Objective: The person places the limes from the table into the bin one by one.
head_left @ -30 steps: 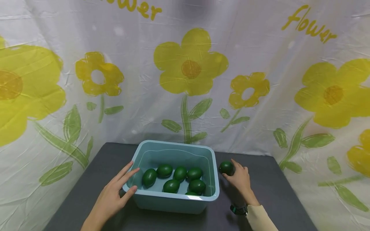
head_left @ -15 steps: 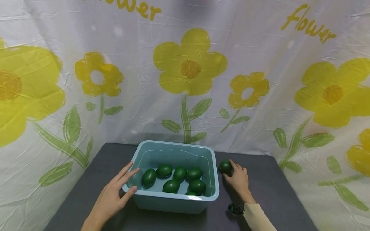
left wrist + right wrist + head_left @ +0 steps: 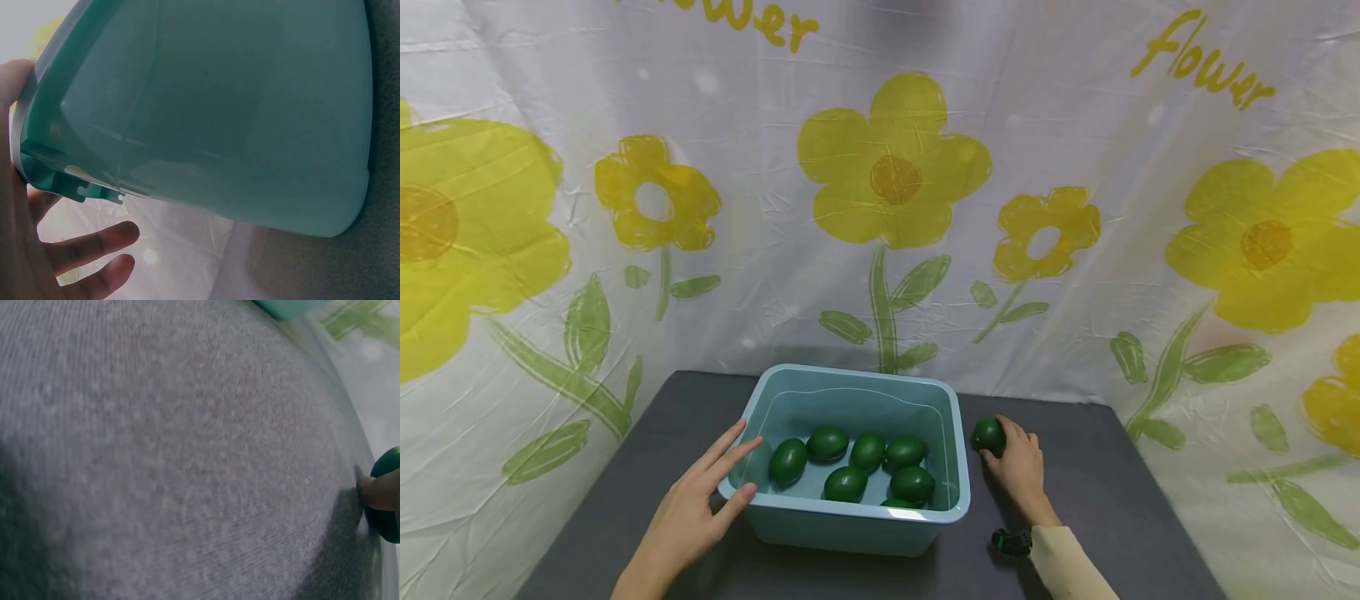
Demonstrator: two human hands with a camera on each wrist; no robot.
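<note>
In the head view a light blue plastic tub [image 3: 842,533] stands mid-table with several glossy dark green avocados [image 3: 787,462] on its floor. My left hand [image 3: 696,492] rests at the tub's front left corner, thumb over the front rim and fingers extended along the left rim. The left wrist view shows the tub's outer wall [image 3: 237,119] close up, with two fingers [image 3: 100,247] reaching out below the rim. To the right of the tub, my right hand [image 3: 1018,467] grips another avocado [image 3: 987,435] between thumb and fingers. The right wrist view catches that avocado [image 3: 386,528] at its right edge.
A dark grey cloth covers the table [image 3: 1090,483]. Behind and on both sides hangs a white curtain [image 3: 760,275] printed with yellow flowers. A black band [image 3: 1011,542] sits at the right wrist, by a cream sleeve [image 3: 1067,562].
My right hand and the avocado in it have shifted only slightly, beside the tub's right side. The left hand and the tub stay where they were.
</note>
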